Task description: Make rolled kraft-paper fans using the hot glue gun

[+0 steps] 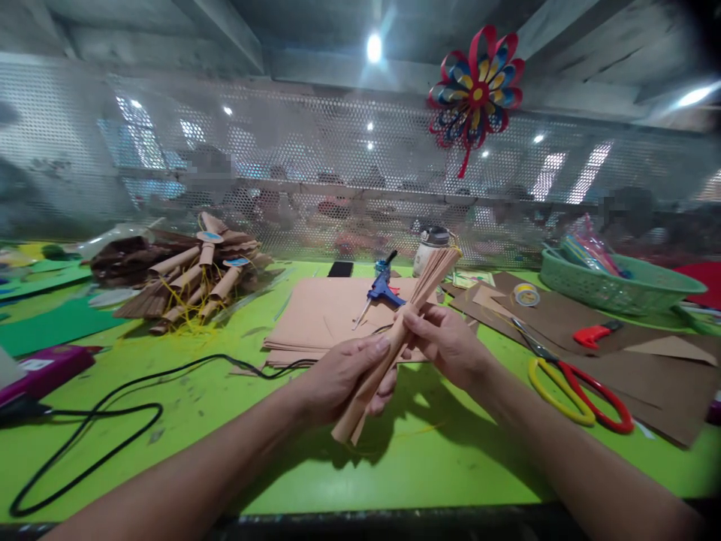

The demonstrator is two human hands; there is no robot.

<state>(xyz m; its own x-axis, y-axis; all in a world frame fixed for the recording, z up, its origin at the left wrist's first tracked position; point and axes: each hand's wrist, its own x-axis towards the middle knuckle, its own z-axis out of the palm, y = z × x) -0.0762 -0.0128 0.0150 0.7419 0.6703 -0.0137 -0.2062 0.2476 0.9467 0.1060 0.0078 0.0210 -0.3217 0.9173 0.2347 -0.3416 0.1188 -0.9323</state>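
A pleated brown paper fan (pixel 433 276), its folds bunched at the top and rolled tubes at the lower end, slants across the view between both hands. Around its lower half my left hand (pixel 354 372) is closed, thumb on top. My right hand (pixel 442 338) pinches it near the middle, where the folds narrow. Just behind the hands, a blue glue gun (pixel 383 289) lies on a stack of brown paper (pixel 304 304). A bit of yellow thread shows at the fan's upper tip.
Several finished-looking paper pieces with yellow strings (pixel 194 282) are piled at left. Scissors (pixel 580 391), a red-handled cutter (pixel 597 333) and a thread spool (pixel 526 294) rest on dark paper at right, near a green basket (pixel 619 285). A black cord (pixel 161 379) loops across the green table.
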